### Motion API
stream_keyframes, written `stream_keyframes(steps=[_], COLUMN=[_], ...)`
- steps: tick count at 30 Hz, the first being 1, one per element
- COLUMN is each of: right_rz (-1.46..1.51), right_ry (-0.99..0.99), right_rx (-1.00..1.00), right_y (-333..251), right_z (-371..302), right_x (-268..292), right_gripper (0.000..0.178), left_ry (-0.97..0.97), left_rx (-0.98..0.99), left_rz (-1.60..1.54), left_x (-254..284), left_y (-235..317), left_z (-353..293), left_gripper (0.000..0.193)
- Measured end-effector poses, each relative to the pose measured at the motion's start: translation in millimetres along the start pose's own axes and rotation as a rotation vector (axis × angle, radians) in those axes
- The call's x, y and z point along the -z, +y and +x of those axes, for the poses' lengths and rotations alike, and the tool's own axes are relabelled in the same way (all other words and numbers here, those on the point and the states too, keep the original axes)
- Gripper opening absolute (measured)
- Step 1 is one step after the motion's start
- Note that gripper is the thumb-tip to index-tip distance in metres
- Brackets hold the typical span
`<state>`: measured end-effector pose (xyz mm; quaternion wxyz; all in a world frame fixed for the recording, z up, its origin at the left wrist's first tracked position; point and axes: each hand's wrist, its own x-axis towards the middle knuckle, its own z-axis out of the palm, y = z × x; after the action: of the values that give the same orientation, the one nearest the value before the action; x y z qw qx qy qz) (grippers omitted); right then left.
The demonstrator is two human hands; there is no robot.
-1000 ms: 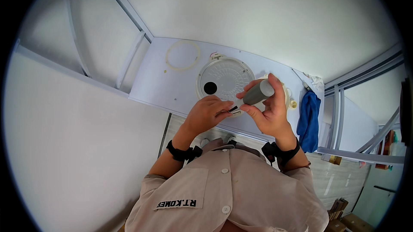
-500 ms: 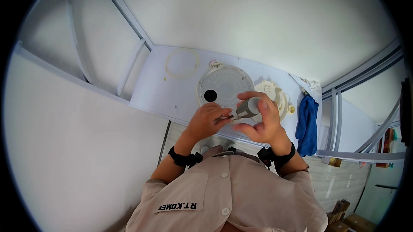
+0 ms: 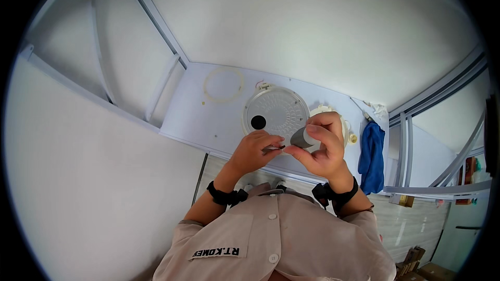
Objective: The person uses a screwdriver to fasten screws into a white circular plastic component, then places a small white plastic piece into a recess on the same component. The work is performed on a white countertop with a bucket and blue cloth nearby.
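at the left of the counter (image 3: 182,117), find a pale ring (image 3: 204,85) lying flat, with a small yellowish piece (image 3: 203,103) just beside it. next to the right, come to the left grip (image 3: 252,151), with fingertips and thumb pressed together, pinching a thin dark piece (image 3: 282,147); looks stiff, light and easily dropped, so best taken between fingertips along its length. beyond, see a grey-white disc (image 3: 281,105) with a black round spot (image 3: 258,122). farther right, find the grey cylinder (image 3: 299,139), tilted above the counter in the right grip (image 3: 325,150). seems rigid and fairly light, perhaps slippery along its smooth side; best held around the middle. note the right grip part-closed, with fingers curled about the cylinder and thumb near its lower end. cannot tell of any contact between dark piece and cylinder. behind, notice a cream moulded part (image 3: 324,109), half hidden, then a small cream cup (image 3: 353,138), and finally a blue cloth (image 3: 371,156) at the right end
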<state>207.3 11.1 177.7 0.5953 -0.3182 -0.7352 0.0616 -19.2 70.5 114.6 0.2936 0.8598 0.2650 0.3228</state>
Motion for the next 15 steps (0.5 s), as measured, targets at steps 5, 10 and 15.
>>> stream_keyframes(steps=[5,10,15], right_rz=[0.206,0.227,-0.048], right_ry=[0.030,-0.036,0.005], right_rx=[-0.022,-0.108,-0.007], right_y=[-11,1,2], right_z=[18,7,-1], right_x=[-8,-7,1], right_gripper=[0.064,0.065,0.068], left_ry=[-0.009,-0.016,-0.008], left_rx=[0.030,-0.002,0.015], left_rz=[-0.027,-0.031,-0.045], left_x=[0,0,0], left_y=[-3,-4,-1], left_z=[-1,0,0], left_gripper=[0.032,0.031,0.032])
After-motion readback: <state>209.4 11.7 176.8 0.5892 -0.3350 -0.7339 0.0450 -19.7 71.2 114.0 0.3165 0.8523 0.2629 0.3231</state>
